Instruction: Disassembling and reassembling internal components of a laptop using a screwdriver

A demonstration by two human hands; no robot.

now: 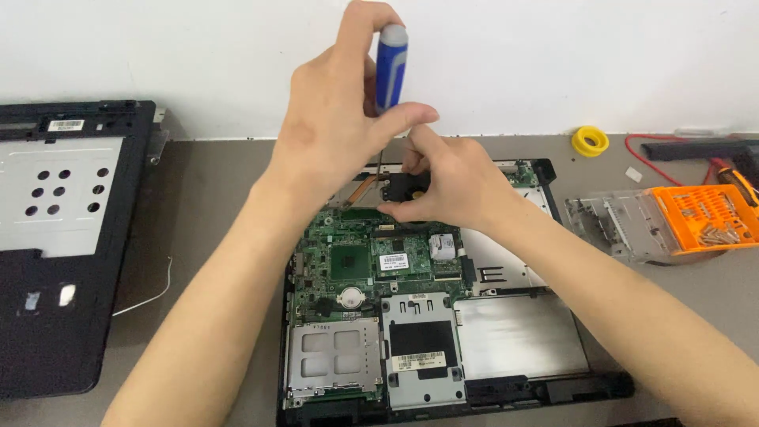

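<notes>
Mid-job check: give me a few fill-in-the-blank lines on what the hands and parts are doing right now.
1. The left hand grips a screwdriver with a ____ and grey handle.
2. The right hand rests on the black cooling fan of the opened ____.
3. The orange plastic tray of small metal screws lies to the ____ of the green circuit board.
4. A yellow ring-shaped roll lies by the white ____.

Missing words: blue; laptop; right; wall
</notes>
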